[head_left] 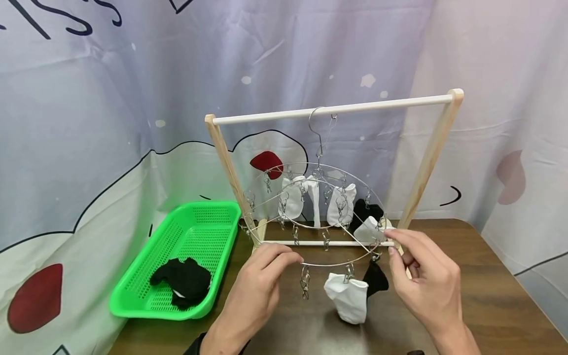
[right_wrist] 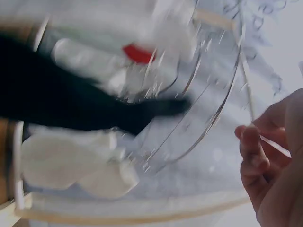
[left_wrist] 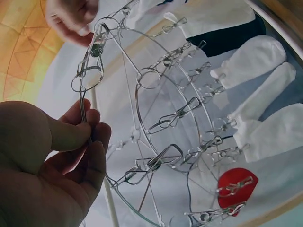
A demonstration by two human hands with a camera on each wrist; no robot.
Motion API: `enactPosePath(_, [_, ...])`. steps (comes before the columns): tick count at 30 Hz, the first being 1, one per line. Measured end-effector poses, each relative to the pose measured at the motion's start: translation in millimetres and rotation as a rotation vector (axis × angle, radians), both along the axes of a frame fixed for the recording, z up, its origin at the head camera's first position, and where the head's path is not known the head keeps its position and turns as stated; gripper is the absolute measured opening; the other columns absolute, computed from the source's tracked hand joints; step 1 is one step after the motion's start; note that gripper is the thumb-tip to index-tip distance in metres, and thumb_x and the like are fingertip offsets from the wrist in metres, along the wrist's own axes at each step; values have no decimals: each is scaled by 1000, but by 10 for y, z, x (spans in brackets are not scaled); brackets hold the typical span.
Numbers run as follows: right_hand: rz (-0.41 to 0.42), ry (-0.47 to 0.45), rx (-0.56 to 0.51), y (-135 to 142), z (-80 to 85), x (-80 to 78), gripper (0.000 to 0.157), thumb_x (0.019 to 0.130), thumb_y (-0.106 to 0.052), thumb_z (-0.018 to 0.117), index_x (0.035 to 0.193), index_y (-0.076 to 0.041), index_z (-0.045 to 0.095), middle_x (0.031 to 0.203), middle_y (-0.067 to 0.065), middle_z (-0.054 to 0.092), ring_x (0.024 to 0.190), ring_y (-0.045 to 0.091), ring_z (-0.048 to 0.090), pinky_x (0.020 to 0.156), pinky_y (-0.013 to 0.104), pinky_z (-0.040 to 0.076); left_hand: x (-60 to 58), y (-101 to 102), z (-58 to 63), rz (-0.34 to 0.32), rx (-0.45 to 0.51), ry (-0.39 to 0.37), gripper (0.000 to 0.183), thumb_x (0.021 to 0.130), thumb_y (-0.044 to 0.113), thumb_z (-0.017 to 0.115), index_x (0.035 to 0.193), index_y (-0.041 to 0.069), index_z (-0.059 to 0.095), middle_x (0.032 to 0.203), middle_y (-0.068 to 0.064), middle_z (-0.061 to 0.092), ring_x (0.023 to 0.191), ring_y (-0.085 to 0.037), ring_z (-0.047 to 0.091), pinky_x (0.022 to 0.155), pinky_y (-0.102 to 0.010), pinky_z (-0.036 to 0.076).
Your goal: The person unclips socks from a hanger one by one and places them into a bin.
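A round metal clip hanger hangs by its hook from a rack, with clips around its rings. My left hand pinches the outer ring at the front left; in the left wrist view, thumb and fingers close on the wire. My right hand is at the ring's right side, thumb and index finger apart beside a white sock. Between the hands hang another white sock and a black sock. More white socks and a black one hang at the back.
A wooden rack with a white top bar stands on the brown table. To the left is a green basket with black cloth items in it. A printed curtain hangs behind.
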State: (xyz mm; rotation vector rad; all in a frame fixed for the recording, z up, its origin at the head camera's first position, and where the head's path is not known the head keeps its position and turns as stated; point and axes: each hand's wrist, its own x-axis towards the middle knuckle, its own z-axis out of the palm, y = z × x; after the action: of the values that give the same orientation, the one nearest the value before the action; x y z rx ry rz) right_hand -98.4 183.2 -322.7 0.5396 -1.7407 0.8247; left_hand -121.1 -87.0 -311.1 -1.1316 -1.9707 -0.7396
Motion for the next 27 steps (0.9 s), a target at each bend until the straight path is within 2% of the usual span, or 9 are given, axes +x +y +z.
enactPosePath(3, [17,-75,65,90,-32,-60,35,68,8,62,101,-3,67,92,12,66,55,2,39,42,9,25,-10,-36,-2,2,4,-15,43,77,-15,38,98,12,63,96,3,60,95,-13,52,85,-23,46])
enactPosePath(5, [63,-103,112,115,-68,-101,37,68,9,63,103,-5,66,94,11,66,61,6,47,47,10,32,-18,-65,-6,3,6,-24,46,75,-16,37,99,13,63,97,3,60,95,-13,51,86,-23,45])
enactPosePath(11, [161,-75,153,127,-185,-196,35,68,12,64,98,-6,67,88,9,66,80,21,59,70,15,47,-78,-149,-18,21,25,-33,46,75,-17,36,97,13,63,97,2,60,94,-14,52,86,-24,45])
enactPosePath(15, [184,-51,159,83,-174,-172,31,68,11,64,96,-4,67,86,8,65,73,17,56,62,14,45,-108,-186,-28,63,30,-40,46,74,-15,34,97,12,63,98,1,60,97,-16,53,90,-26,45])
enactPosePath(19, [204,-34,170,2,-135,-117,30,69,9,66,97,-4,67,86,8,65,66,11,52,50,12,40,-81,-175,32,67,65,-14,43,75,-14,38,102,9,62,107,-4,60,105,-22,52,96,-33,43])
enactPosePath(22, [217,-29,170,-51,-125,-92,29,70,7,66,97,-3,67,86,8,65,66,10,53,51,13,42,-35,-148,118,31,146,38,36,75,-13,43,99,6,62,106,-8,60,102,-26,53,92,-35,44])
enactPosePath(24, [224,-25,166,-81,-122,-83,28,71,7,66,97,-2,67,86,8,65,65,9,52,50,12,41,-17,-159,137,-23,207,60,31,73,-13,45,91,6,62,96,-8,61,92,-24,55,81,-30,48])
enactPosePath(26, [232,-14,164,-112,-120,-82,27,70,7,66,96,-2,67,85,8,65,64,9,51,48,11,39,-9,-216,96,-110,205,-17,28,72,-13,48,84,9,60,87,-5,60,78,-17,54,64,-23,48])
enactPosePath(27, [236,-8,164,-127,-119,-82,27,70,7,66,95,-1,67,85,8,65,63,8,50,47,10,38,-8,-270,54,-157,159,-117,28,73,-11,49,83,12,60,83,-1,58,72,-13,53,58,-20,46])
